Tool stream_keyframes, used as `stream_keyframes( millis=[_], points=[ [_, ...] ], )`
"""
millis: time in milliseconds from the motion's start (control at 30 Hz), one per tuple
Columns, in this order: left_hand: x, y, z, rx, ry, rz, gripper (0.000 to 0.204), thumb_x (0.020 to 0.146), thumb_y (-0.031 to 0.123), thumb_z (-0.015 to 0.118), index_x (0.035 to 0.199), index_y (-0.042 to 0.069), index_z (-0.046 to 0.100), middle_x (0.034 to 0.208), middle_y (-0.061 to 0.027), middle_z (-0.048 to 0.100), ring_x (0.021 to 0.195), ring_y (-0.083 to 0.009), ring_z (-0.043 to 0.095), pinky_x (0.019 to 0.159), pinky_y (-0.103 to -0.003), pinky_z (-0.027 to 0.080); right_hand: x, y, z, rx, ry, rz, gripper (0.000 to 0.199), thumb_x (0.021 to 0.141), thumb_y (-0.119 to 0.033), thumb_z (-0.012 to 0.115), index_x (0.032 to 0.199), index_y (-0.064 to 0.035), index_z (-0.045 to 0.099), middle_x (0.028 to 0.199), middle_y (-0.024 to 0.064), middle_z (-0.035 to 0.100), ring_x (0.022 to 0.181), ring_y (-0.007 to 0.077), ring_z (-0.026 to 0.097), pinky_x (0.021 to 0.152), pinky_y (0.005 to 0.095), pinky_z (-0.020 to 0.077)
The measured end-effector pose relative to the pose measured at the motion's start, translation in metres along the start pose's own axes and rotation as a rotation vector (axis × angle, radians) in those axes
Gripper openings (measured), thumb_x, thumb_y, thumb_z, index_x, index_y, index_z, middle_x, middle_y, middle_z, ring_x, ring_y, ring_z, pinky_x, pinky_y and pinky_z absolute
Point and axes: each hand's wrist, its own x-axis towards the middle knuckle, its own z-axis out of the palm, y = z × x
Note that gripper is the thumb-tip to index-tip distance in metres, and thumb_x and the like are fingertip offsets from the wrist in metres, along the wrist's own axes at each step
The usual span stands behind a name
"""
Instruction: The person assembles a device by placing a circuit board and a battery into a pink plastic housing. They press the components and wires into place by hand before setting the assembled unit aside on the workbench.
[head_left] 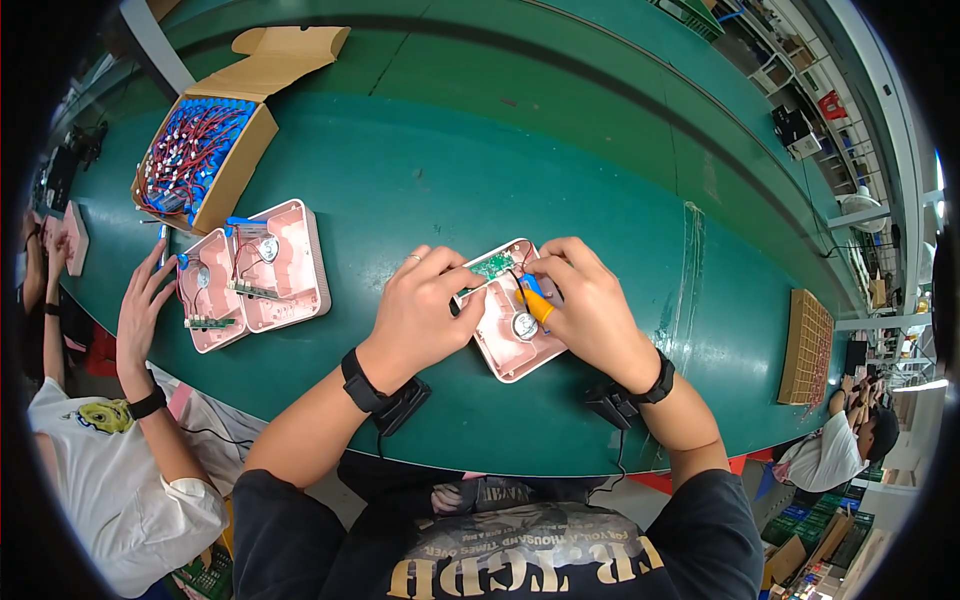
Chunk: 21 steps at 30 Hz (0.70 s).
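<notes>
A pink plastic housing point(504, 358) lies open in front of me on the green table. Inside it are a green circuit board point(493, 266), a round silver speaker-like part point(524, 325) and a blue battery point(531, 286) with thin wires. My left hand point(425, 305) grips the housing's left rim, its fingertips beside the board. In my right hand point(590, 300) is a yellow-handled tool point(538, 305), its dark tip pointing at the wires near the board. The tool's exact kind is partly hidden by the fingers.
To the left sit two more pink housings point(318, 262) with boards and wires. Behind them stands an open carton point(245, 165) of blue wired batteries. A co-worker's hand point(140, 305) is beside those housings. Far right is a brown divided tray point(803, 345). Black devices point(402, 408) flank my wrists.
</notes>
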Motion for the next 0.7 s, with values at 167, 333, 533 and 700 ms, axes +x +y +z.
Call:
stream_keyframes(
  millis=[167, 333, 533, 700],
  points=[
    [-0.002, -0.002, 0.0, 0.003, -0.005, -0.011, 0.009, 0.078, 0.007, 0.078, 0.086, 0.004, 0.075, 0.091, -0.0086, 0.067, 0.077, -0.0276, 0.06, 0.068, -0.038, 0.049, 0.003, -0.003, -0.006, 0.105, 0.048, -0.001, 0.023, 0.081, -0.002, 0.08, 0.102, -0.0017, 0.07, 0.115, 0.0127, 0.066, 0.086, 0.0277, 0.068, 0.077, 0.0341, 0.0551],
    [-0.001, -0.002, -0.004, 0.023, -0.006, 0.013, 0.01, 0.078, 0.007, 0.078, 0.086, 0.004, 0.074, 0.094, -0.008, 0.068, 0.075, -0.0268, 0.06, 0.069, -0.038, 0.05, 0.004, 0.0, -0.015, 0.188, -0.075, 0.136, 0.018, 0.085, -0.004, 0.079, 0.1, -0.0024, 0.069, 0.106, 0.0101, 0.071, 0.084, 0.0235, 0.067, 0.077, 0.0319, 0.0544],
    [0.002, 0.011, -0.012, 0.07, -0.095, 0.026, 0.027, 0.077, 0.011, 0.079, 0.102, 0.003, 0.072, 0.117, -0.0151, 0.063, 0.101, -0.0338, 0.063, 0.085, -0.043, 0.054, 0.01, 0.011, -0.021, 0.525, -0.131, 0.333, 0.01, 0.094, -0.004, 0.074, 0.101, 0.0006, 0.068, 0.1, 0.0079, 0.073, 0.09, 0.0155, 0.069, 0.083, 0.0297, 0.0564],
    [0.021, 0.033, -0.014, 0.15, -0.218, 0.126, 0.043, 0.078, 0.016, 0.077, 0.118, 0.004, 0.068, 0.139, -0.0204, 0.053, 0.123, -0.0418, 0.054, 0.1, -0.049, 0.05, 0.011, 0.025, -0.021, 0.77, -0.151, 0.402, 0.01, 0.097, -0.004, 0.07, 0.102, 0.0048, 0.068, 0.097, 0.0115, 0.075, 0.09, 0.0128, 0.071, 0.081, 0.0291, 0.0578]
  ],
)
